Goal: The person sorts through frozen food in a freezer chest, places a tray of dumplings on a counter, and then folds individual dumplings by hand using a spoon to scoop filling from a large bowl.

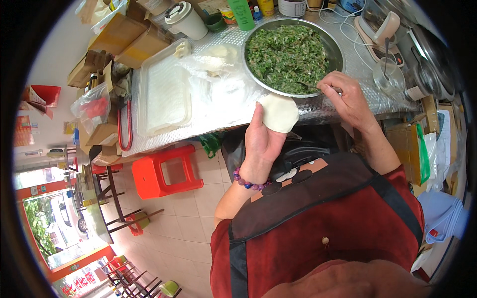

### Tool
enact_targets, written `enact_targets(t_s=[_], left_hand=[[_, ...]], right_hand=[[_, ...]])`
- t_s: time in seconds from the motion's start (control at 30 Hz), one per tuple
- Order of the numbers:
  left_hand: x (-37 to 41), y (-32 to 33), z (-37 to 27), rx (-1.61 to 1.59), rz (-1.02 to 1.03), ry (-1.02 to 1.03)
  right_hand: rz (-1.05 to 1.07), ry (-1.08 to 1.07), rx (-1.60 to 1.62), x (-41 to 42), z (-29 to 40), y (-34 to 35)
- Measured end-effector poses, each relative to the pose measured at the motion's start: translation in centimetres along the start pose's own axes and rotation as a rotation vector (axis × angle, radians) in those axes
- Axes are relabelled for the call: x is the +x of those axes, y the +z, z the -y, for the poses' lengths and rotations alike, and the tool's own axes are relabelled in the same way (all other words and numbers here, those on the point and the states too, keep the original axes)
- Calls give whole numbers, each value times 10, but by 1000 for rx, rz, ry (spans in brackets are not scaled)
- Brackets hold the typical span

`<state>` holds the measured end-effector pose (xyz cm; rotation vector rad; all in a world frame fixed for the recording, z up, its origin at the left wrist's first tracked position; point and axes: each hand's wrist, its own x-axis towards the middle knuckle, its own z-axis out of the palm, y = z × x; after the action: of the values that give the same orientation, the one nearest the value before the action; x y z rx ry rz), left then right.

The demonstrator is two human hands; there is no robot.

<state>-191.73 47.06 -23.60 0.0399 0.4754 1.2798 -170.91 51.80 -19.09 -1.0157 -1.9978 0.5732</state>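
Note:
A round, flat dough wrapper (pixel 280 113) lies across the palm and fingers of my left hand (pixel 262 139), with the thumb over its left edge. My left hand is below the near rim of a large steel bowl (pixel 341 48). Chopped green leafy filling (pixel 288 56) fills much of the bowl. My right hand (pixel 344 97) grips the handle of a metal utensil (pixel 307 85) at the bowl's lower right; its far end is in the filling and hidden. Left of the bowl, clear plastic film (pixel 208 80) partly covers pale pieces of dough (pixel 220 52).
A shallow translucent plastic tray (pixel 141 100) lies at the left of the foil-covered table. A kitchen scale (pixel 376 44), white cables and a clear jar (pixel 388 78) are on the right. A red plastic stool (pixel 149 178) stands on the floor at left.

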Motion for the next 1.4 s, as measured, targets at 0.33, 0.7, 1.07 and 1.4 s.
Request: enact_targets(t_s=[0.33, 0.7, 1.07, 1.4], left_hand=[[-4, 11, -9, -23, 106, -60], [-5, 11, -26, -30, 125, -25], [-16, 12, -41, -2, 151, 32], [-9, 21, -40, 64, 200, 18]], right_hand=[[-165, 281, 548, -18, 0, 14], [104, -624, -180, -32, 11, 27], [39, -704, -134, -18, 19, 17], [93, -862, -286, -9, 25, 12]])
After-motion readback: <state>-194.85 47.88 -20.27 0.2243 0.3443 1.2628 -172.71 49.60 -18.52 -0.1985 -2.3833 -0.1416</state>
